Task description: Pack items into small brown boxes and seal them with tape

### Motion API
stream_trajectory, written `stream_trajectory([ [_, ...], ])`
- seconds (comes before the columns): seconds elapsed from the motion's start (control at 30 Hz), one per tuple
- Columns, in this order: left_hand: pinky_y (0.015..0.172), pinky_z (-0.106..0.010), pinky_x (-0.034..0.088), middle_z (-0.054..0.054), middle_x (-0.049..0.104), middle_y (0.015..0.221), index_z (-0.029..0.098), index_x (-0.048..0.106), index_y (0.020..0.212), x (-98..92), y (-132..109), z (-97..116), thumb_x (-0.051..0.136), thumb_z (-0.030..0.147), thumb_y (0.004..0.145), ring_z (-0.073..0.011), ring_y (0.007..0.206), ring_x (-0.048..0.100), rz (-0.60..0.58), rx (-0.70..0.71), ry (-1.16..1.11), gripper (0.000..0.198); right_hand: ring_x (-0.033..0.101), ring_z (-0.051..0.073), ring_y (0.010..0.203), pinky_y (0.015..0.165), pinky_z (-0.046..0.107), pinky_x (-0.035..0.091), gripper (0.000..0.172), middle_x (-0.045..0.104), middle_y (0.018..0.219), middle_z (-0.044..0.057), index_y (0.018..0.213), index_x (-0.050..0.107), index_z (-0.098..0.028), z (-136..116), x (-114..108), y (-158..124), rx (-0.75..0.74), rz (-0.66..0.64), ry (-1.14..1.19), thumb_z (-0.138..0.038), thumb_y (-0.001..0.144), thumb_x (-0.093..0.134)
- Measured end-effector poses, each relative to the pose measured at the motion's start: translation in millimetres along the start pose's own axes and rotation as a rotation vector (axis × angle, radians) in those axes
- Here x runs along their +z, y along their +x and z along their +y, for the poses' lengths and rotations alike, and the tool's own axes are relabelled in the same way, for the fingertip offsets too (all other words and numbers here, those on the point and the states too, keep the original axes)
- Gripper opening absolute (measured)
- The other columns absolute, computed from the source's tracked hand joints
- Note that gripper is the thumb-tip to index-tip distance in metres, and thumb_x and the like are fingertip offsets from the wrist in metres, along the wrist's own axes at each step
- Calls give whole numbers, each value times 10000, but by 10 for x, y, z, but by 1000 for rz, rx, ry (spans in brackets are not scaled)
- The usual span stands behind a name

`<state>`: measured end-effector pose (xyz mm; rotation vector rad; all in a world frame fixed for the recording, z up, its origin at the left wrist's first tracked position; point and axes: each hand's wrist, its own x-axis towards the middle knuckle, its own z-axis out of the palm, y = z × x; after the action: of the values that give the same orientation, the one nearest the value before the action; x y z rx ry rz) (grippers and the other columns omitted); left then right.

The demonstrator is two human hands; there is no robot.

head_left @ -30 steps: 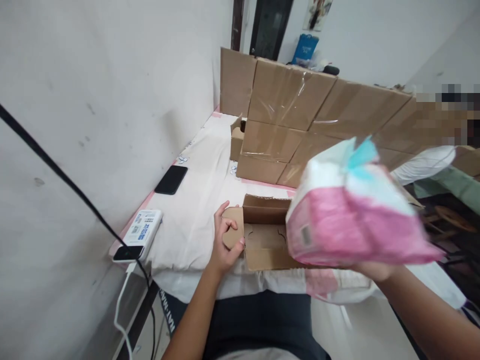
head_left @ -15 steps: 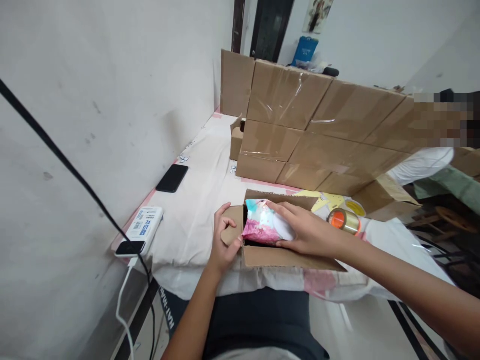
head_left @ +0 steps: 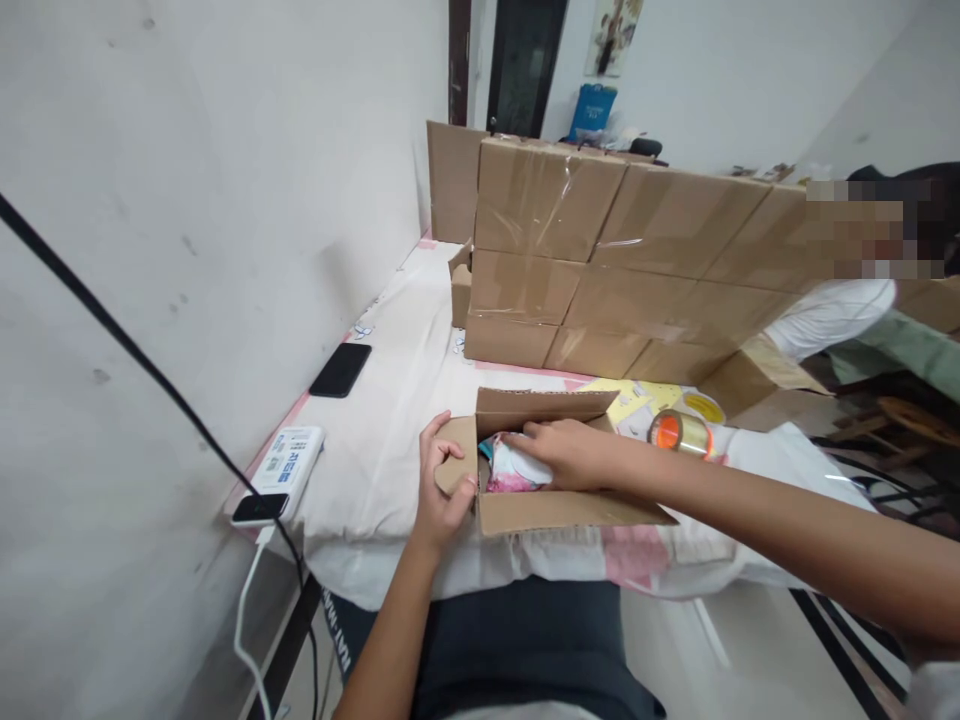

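Observation:
An open cardboard box point(head_left: 555, 510) lies on the white cloth in front of me. My left hand point(head_left: 439, 495) grips its left end flap point(head_left: 452, 462), fingers curled round the edge. Inside the box lies a pink and white plastic pack point(head_left: 511, 470). My right hand point(head_left: 566, 452) reaches in from the right and presses down on that pack, fingers flat over it.
A wall of taped cardboard boxes point(head_left: 600, 260) stands behind. A roll of tape point(head_left: 679, 432) lies to the right of the open box. A black phone point(head_left: 341, 369) and a white device point(head_left: 283, 465) with cable lie left by the wall. Another person point(head_left: 847, 310) sits at far right.
My right hand brought the pink pack from the air down into the box and pushed it deeper in. My left hand kept hold of the flap.

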<state>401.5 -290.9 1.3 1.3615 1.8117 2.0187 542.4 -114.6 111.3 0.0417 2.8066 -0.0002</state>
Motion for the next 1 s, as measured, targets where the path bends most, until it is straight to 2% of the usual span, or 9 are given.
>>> stream_trajectory([
  [0.2,1055,-481,420,-154,409,1498,216,464,917,-12,-11,10,541,392,844,-327,1339,453,15,15,33,206,691,306,936,740,364,514,910,599,1276,214,1606,275,-227,118,280,22,-27,97,94,-425,831,708],
  [0.33,1095,-521,399,-160,340,1577,227,478,986,41,-46,-37,558,528,889,-349,1423,393,28,21,20,326,680,301,1013,795,359,518,911,602,1299,176,1586,331,-279,142,280,-20,-19,119,183,-364,791,768],
  [0.47,1085,-536,448,-194,113,1681,323,250,1431,88,-104,-185,479,795,840,-350,1492,347,27,183,-136,790,673,293,1103,908,369,529,730,643,1315,124,1473,528,-270,186,101,-253,-55,159,327,-321,790,779],
  [0.57,1139,-600,385,-236,386,1571,285,194,1532,43,-85,-265,485,902,716,-385,1435,437,-198,363,-118,1064,602,273,1273,1074,403,477,469,645,1373,74,1371,625,-278,288,36,-619,-42,410,482,-349,909,669],
  [0.63,1180,-614,321,-212,560,1439,246,330,1509,3,-39,-254,601,817,739,-386,1409,471,-353,429,33,996,571,269,1317,1124,446,448,376,658,1356,65,1324,655,-287,374,117,-876,53,628,524,-351,958,601],
  [0.7,1207,-606,275,-167,639,1360,251,389,1484,-5,6,-195,648,590,867,-341,1392,504,-389,406,124,750,537,282,1351,1157,496,415,367,638,1378,73,1318,655,-294,446,303,-1064,180,772,550,-355,962,589],
  [0.8,1201,-586,295,-130,685,1299,262,248,1552,61,31,-87,560,301,963,-273,1364,541,-292,228,21,668,502,287,1389,1162,518,411,470,528,1503,84,1427,555,-306,499,656,-1148,310,786,762,-388,964,573],
  [0.87,1192,-569,321,-137,669,1324,252,145,1588,130,27,-36,544,264,965,-264,1360,545,-224,96,-39,740,498,289,1397,1130,505,451,563,447,1573,89,1496,466,-318,501,841,-1099,350,777,998,-429,956,578],
  [1.0,1192,-521,348,-129,666,1319,250,167,1599,230,54,17,555,300,959,-248,1287,597,-97,-68,11,750,492,306,1399,1131,510,444,741,408,1604,97,1528,415,-328,463,980,-936,384,887,1334,-483,860,695],
])
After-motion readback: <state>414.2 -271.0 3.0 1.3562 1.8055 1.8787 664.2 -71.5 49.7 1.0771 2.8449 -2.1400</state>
